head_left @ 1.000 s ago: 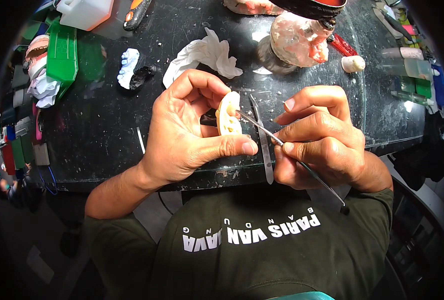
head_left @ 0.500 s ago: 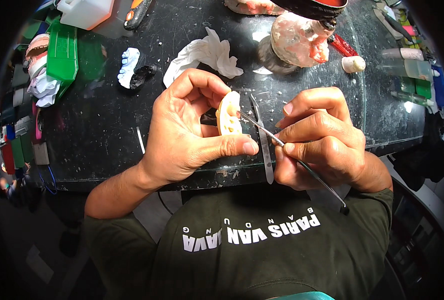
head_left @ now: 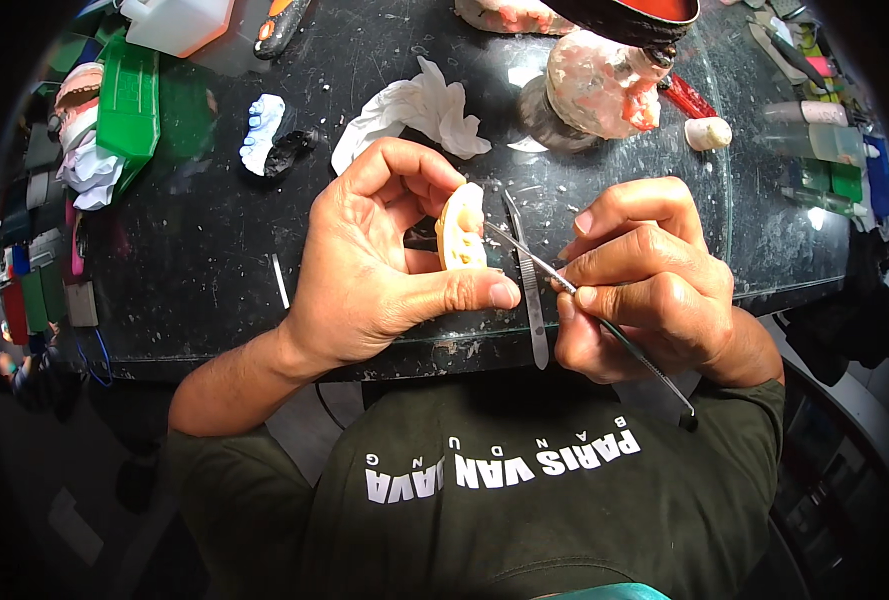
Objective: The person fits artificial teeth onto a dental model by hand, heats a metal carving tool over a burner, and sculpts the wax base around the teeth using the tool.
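Observation:
A pale yellow dental model (head_left: 460,235) is gripped in my left hand (head_left: 360,255), the thumb along its near end and the fingers at its far end. My right hand (head_left: 655,285) holds a thin metal dental carving tool (head_left: 620,338) like a pen, closed around its shaft. The tool's tip is just beside the model's right side; whether it touches cannot be made out. A scalpel (head_left: 531,300) lies on the black table between my hands, its blade end pointing away from me.
Crumpled white tissue (head_left: 415,112) lies beyond my left hand. A blue-white dental cast (head_left: 261,135) sits farther left, near a green box (head_left: 130,105). At the back stand a wax-smeared burner (head_left: 595,85) and a red-handled tool (head_left: 690,97). Bottles (head_left: 830,142) line the right side.
The tool's tip has drawn slightly back from the model's surface. Both hands keep nearly the same place and grip; the whole view has shifted a little.

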Motion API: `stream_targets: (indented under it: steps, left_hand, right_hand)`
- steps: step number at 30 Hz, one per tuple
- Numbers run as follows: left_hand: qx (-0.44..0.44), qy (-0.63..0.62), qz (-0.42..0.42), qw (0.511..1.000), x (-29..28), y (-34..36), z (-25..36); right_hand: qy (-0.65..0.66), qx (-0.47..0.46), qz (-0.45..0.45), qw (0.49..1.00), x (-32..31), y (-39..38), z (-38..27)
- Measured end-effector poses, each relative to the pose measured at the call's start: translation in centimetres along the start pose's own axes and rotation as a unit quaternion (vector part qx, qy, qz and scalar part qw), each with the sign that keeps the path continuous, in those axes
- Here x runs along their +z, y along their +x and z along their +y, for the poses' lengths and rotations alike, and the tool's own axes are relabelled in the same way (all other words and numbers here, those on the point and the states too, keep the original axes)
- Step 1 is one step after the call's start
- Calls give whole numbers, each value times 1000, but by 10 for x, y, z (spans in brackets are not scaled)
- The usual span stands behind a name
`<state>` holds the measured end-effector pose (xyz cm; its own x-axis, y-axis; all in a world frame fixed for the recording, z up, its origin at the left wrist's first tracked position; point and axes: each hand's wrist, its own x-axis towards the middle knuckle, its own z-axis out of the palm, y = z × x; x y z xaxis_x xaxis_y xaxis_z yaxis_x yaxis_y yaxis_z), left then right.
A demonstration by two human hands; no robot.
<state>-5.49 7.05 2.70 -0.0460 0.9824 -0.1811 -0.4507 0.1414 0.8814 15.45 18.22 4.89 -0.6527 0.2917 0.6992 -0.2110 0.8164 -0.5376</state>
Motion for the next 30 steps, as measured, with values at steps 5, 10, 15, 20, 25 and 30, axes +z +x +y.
stream_targets:
  steps: [5, 10, 15, 20, 25, 30]
  left_hand:
    - [15, 17, -11, 1000, -6, -2, -2]
    - [-20, 20, 6, 1000, -8, -2, 5]
    - [13, 21, -11, 1000, -14, -2, 1]
    - [25, 31, -18, 999, -14, -1, 3]
    - [26, 36, -21, 999, -14, -1, 3]
    - [25, 38, -21, 999, -14, -1, 3]
  right_hand:
    - [-18, 20, 1, 1000, -9, 2, 0]
    - [-123, 19, 30, 992, -34, 7, 13]
    - [-117, 16, 121, 986, -41, 1, 30]
    - [-105, 23, 140, 984, -40, -1, 33]
    - [-108, 21, 132, 985, -41, 0, 33]
    - [-115, 20, 120, 986, -40, 3, 26]
